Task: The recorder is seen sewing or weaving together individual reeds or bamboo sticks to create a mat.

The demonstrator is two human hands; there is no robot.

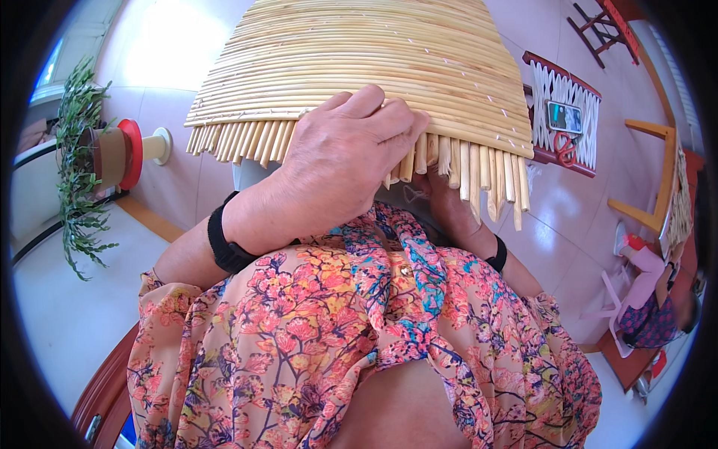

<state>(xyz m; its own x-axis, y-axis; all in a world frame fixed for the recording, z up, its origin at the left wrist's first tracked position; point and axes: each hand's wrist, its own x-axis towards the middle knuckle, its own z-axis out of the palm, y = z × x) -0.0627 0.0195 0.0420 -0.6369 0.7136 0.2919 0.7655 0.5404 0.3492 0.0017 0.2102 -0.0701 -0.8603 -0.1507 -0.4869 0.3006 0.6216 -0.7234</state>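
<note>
The left hand (333, 161) has its grip curled on the stick mat's (359, 67) edge, while the right hand (451, 203), partly beneath, has a grip I cannot tell.

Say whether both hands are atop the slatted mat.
No, only the left hand is; the right hand is partly hidden beneath the mat.

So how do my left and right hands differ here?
Your left hand curls over the edge of the stick mat; your right hand is beneath it. The left hand shows its back and fingers; the right hand is partly hidden by stick ends. Both wear black wristbands.
</note>
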